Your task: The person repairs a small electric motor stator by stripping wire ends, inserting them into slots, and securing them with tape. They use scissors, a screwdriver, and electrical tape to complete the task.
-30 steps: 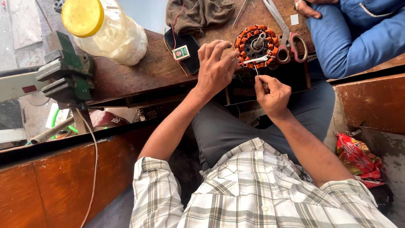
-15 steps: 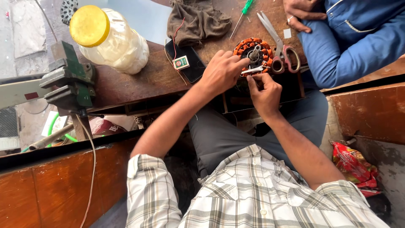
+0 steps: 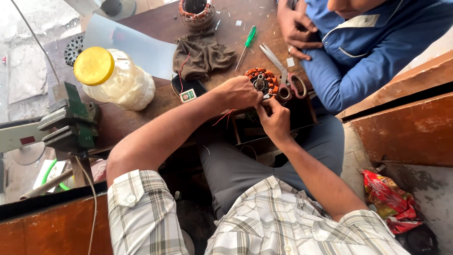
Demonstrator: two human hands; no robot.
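Clasping the copper-wound stator (image 3: 262,81), left hand (image 3: 239,92); right hand (image 3: 273,120) pinching its edge

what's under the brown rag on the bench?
The brown rag lies on the wooden bench, its lower edge over a small black block. A red wire runs out from beneath. Anything else under it is covered.

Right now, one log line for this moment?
left hand on orange-wound stator | right hand at its near edge | scissors beside
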